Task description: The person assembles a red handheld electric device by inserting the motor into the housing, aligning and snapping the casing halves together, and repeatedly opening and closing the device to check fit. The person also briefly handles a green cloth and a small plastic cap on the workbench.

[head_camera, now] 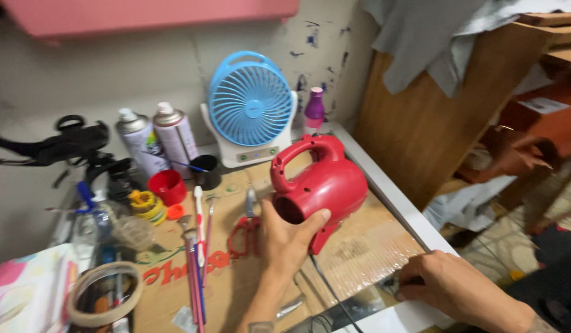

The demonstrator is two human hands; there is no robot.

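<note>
Your left hand point(285, 237) is wrapped around the round mouth end of the glossy red plastic handheld blower point(319, 182), thumb pressed along its side, fingers closed on the body. The blower rests near the right edge of the cardboard-covered worktop point(248, 290), its loop handle pointing up and back toward the wall. Your right hand point(448, 287) sits low at the worktop's front right corner, fingers curled down against the edge; whether it grips anything there, you cannot tell, since the fingertips are hidden.

Now the surroundings, biggest first. Behind the blower stands the blue-grilled desk fan on a white base point(250, 108), upright against the paint-flecked wall. Left of it, two silver-topped spray cans point(156, 139) stand side by side. A small purple bottle point(314, 110) sits just right of the fan. In the front left corner lies a roll of beige masking tape point(103, 293), flat on the surface. A red plastic cup point(168, 185) and a dark cup point(206, 171) stand in front of the cans. Red-handled scissors point(245, 231) lie just left of your left wrist, and beside them a scatter of thin paintbrushes point(196, 259) runs toward you.
</note>
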